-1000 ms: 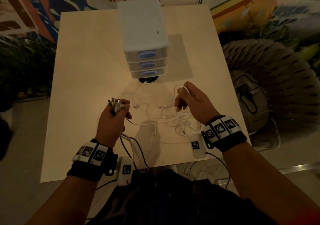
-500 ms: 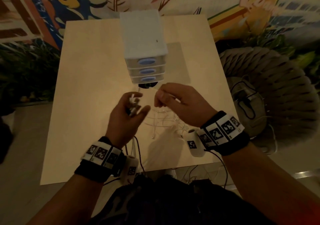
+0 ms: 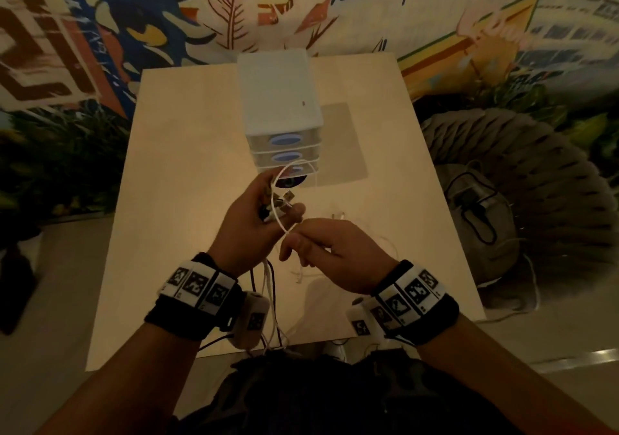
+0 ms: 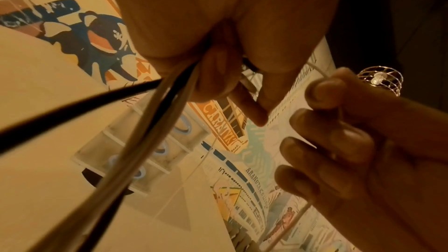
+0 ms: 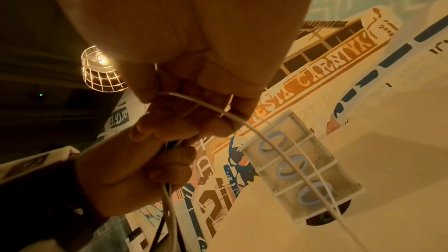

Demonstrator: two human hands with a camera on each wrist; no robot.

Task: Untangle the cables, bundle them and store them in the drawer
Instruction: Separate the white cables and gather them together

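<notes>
- Since a second ago the hands have been raised off the table [image 3: 187, 200] and brought together; then they were apart, with white cable stretched between them over the tabletop
- A bunch of cable ends [image 3: 279, 205], white and black with metal plugs showing, is gripped in the curled fingers of the left hand [image 3: 254, 223], held above the table in front of the drawer unit [image 3: 279, 113]
- From the bottom of that fist the white and black cables [image 4: 135, 141] are seen to hang down towards the near table edge
- A white cable loop [image 3: 294, 175] is arched up from the left hand and across the front of the lowest drawer [image 3: 294, 171] as seen from the head camera
- The lower end of this loop is pinched by the right hand [image 3: 335, 253] between thumb and forefinger, the other fingers being curled; the hand is placed just beside the left hand, touching or nearly touching it
- In the right wrist view the thin white cable [image 5: 278, 145] is seen to pass from the closed fingers out across the three drawer fronts
- More loose white cable [image 3: 338, 217] is left lying on the table beyond the right hand, faint in the dim light
- All three drawers, each with a blue oval handle, are shown closed
- A painted mural wall [image 3: 134, 15] is seen behind the table, a grey ribbed seat [image 3: 522, 180] to the right
</notes>
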